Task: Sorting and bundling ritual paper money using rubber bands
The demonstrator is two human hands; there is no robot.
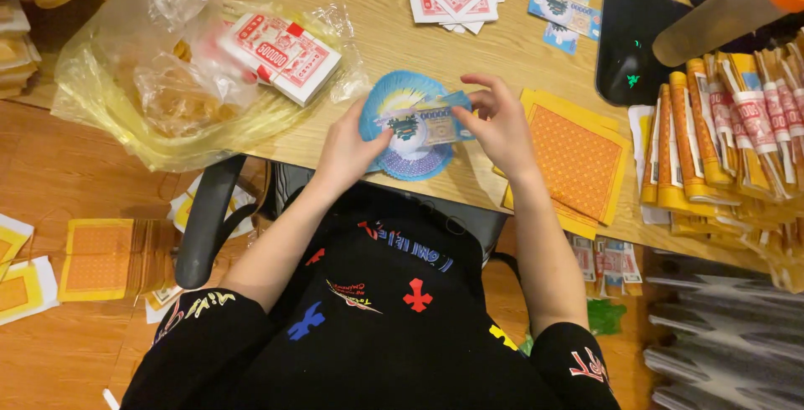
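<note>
Blue paper notes point(410, 125): I hold them spread in a round fan just above the near edge of the table point(502, 50).
Left hand point(352, 149): my fingers are closed on the fan's left side.
Right hand point(501, 125): it pinches a single note at the fan's right edge.
Orange-yellow paper sheets point(578, 159): just right of my right hand.
Red-and-white note bundle point(280, 56): lying on a clear plastic bag point(159, 67), left of the fan.
</note>
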